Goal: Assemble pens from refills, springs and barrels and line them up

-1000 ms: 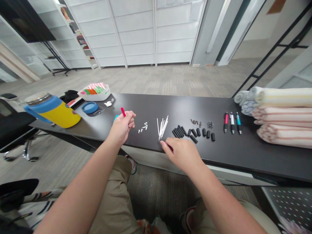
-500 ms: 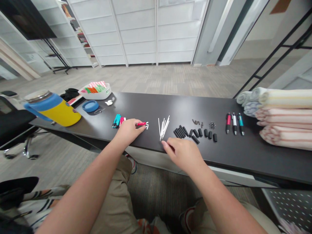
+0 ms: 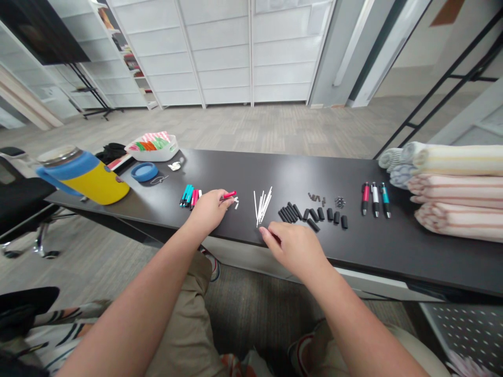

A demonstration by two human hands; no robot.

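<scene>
My left hand (image 3: 210, 210) pinches a red pen barrel (image 3: 228, 195) between thumb and fingers, just above small white pieces (image 3: 236, 202) on the table. Beside its wrist lie teal pen barrels (image 3: 187, 195) and red ones (image 3: 194, 198). At the table's front edge rests my right hand (image 3: 294, 242), fingers curled in and nothing showing in them. Its thumb is close to the lower ends of a fan of thin white pen refills (image 3: 262, 205). Right of these are black pen grips (image 3: 290, 212), small brownish parts (image 3: 315, 197) and a heap of tiny springs (image 3: 340, 202).
Three assembled pens (image 3: 375, 200) lie at the right, near stacked rolled towels (image 3: 459, 191). At the left stand a yellow and blue tumbler (image 3: 84, 175), a blue lid (image 3: 144, 172) and a white basket (image 3: 157, 153). The dark table (image 3: 236, 167) runs across.
The red barrel in my left hand has risen a little and tilted, its right end now higher. My right hand keeps its pose, and the view has shifted slightly.
</scene>
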